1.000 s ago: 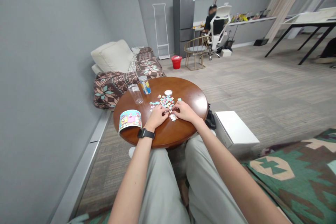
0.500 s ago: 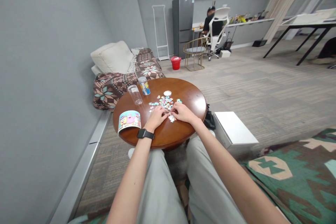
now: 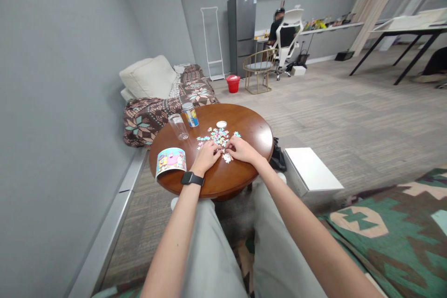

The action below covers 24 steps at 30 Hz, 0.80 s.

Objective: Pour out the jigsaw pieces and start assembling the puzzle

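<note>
Loose jigsaw puzzle pieces lie heaped on the round wooden table. My left hand, a dark watch on its wrist, rests at the near side of the heap with curled fingers. Opposite it, my right hand pinches at a puzzle piece near the left fingertips. A few joined puzzle pieces lie on the table just below both hands. What the left fingers hold, if anything, is too small to make out. A curved picture sheet with cartoon figures stands left of my left hand.
A clear plastic jar and a printed can stand at the table's back left; a white lid lies behind the pieces. A white box sits on the floor at right. A person sits far back near a fridge.
The view has shifted very slightly. Both hands stay in nearly the same place over the puzzle pieces, with only small finger movement.
</note>
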Tool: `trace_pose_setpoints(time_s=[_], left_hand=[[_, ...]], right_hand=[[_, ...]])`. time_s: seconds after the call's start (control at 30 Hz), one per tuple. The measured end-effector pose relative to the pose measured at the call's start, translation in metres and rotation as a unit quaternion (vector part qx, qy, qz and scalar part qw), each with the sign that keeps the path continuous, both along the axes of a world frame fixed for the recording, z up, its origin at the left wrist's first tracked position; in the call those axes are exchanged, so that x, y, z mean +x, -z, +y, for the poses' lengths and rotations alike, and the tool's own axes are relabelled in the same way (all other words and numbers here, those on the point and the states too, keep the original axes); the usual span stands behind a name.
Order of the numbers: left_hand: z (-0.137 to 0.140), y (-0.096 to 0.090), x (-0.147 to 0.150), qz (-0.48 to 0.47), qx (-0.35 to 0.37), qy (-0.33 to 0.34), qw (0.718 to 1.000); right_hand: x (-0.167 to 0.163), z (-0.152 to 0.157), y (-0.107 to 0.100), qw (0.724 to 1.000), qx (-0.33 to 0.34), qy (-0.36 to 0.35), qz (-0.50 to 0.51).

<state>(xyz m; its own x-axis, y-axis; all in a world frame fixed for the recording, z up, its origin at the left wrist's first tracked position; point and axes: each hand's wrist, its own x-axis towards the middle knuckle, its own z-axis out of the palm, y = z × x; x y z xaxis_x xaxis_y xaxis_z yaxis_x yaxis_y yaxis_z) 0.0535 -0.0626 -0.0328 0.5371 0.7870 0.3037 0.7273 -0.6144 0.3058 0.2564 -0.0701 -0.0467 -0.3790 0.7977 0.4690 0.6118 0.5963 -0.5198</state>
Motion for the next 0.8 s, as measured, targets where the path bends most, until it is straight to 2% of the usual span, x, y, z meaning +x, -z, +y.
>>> trace_pose_setpoints(time_s=[0.47,0.8], left_hand=[[-0.001,-0.0008,-0.0007,-0.062,-0.016,0.002,0.998],[-0.0061,-0.0079,0.0043,-0.082,-0.023,0.03,0.996]], right_hand=[[0.0002,0.0005,0.0009,0.999,0.012,-0.011,-0.033],[0.0005,-0.0027,-0.0038,0.999,0.006,-0.037,-0.026]])
